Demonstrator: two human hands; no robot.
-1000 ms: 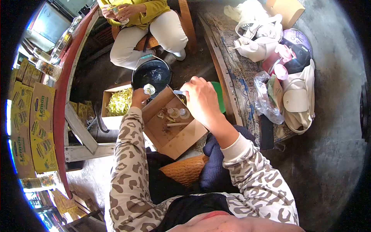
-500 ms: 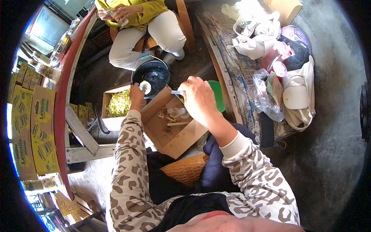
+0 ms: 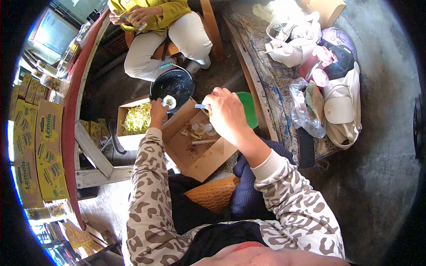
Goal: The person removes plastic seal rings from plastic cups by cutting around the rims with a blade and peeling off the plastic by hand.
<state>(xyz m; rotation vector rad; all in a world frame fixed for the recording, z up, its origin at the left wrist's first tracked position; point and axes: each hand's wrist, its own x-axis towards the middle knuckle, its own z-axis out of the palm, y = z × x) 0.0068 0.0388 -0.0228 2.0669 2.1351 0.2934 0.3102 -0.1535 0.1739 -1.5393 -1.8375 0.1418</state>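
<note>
My left hand (image 3: 158,111) is closed around a small round whitish, see-through cup (image 3: 169,102), whose open end faces away from me at the near rim of a black bucket (image 3: 177,84). Fingers pinched, my right hand (image 3: 225,111) grips a thin pale blue strip-like tool (image 3: 201,106) above an open cardboard box (image 3: 204,166); its far part cannot be made out. Inside that box lie several small clear cups (image 3: 199,128), a pale stick (image 3: 203,142) and dark crumbs. Left of it, a second box (image 3: 128,141) holds yellow-green shreds or wrappers (image 3: 136,119).
Across from me sits a person in a yellow top (image 3: 175,15), holding a clear jar (image 3: 138,23). A green basin (image 3: 246,108) stands by the patterned bench (image 3: 262,66), which carries bags (image 3: 339,106) and a helmet (image 3: 338,51). Yellow "Lemon" cartons (image 3: 49,150) line the left.
The cup in my left hand has turned and shifted slightly. My right hand has barely moved. The other person's jar has tilted in their hands.
</note>
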